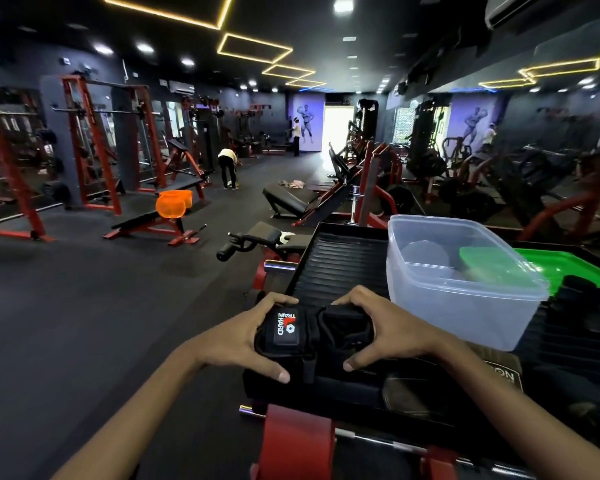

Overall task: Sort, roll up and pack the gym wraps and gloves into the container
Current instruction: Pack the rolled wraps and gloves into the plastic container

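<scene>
Both hands work over the ribbed platform (340,261), with the clear container (465,282) just to their right. My left hand (246,337) and right hand (385,327) each clasp an end of the black glove (312,334). I judge a tight, even roll will fit best, thumbs pinning the strap.
</scene>
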`<state>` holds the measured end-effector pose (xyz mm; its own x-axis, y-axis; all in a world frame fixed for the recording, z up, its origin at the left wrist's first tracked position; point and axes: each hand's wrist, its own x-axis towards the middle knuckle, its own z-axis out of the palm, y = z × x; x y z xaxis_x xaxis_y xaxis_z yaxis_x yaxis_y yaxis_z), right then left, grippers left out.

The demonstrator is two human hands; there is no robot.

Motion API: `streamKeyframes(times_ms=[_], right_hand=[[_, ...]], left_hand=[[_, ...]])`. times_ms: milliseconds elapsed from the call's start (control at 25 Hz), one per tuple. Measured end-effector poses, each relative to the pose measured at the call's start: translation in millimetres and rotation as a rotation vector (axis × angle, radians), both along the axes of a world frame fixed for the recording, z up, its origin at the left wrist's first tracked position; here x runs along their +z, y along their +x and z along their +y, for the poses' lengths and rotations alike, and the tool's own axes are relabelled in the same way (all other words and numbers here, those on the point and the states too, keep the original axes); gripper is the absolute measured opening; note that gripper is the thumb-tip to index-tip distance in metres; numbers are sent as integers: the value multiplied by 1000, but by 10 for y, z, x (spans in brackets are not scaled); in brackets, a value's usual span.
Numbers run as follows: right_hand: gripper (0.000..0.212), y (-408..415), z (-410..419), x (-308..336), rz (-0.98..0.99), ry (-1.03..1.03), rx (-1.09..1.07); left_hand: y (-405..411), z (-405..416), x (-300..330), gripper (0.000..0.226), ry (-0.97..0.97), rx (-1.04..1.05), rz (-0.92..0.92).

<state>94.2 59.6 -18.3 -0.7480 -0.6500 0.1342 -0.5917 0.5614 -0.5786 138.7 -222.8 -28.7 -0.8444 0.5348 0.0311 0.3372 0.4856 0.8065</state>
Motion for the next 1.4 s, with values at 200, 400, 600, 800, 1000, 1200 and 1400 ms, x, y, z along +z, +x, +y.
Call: streamKeyframes(times_ms=[200, 400, 600, 800, 1000, 1200, 1400], right_hand=[[56, -49, -8, -54, -222, -243, -66], [40, -87, -7, 23, -270, -435, -178], [56, -129, 26, 507, -234, -635, -224], [30, -477, 416, 1051, -267, -785, -316], [66, -945, 1044, 1203, -316, -751, -512], [104, -1432, 1471, 988, -445, -467, -719], [51, -1837, 1583, 764, -530, -298, -876]], left_hand=[[16, 49, -166, 80, 132, 110, 165], [-112, 28, -103, 74, 352, 246, 180], [-386, 73, 331, 67, 492, 287, 228], [-873, 582, 842, 67, 642, 254, 99], [-1541, 1345, 1089, 74, 661, 253, -109], [-2020, 2021, 1120, 22, 522, 282, -279], [-2406, 2503, 1073, 28, 194, 288, -184]])
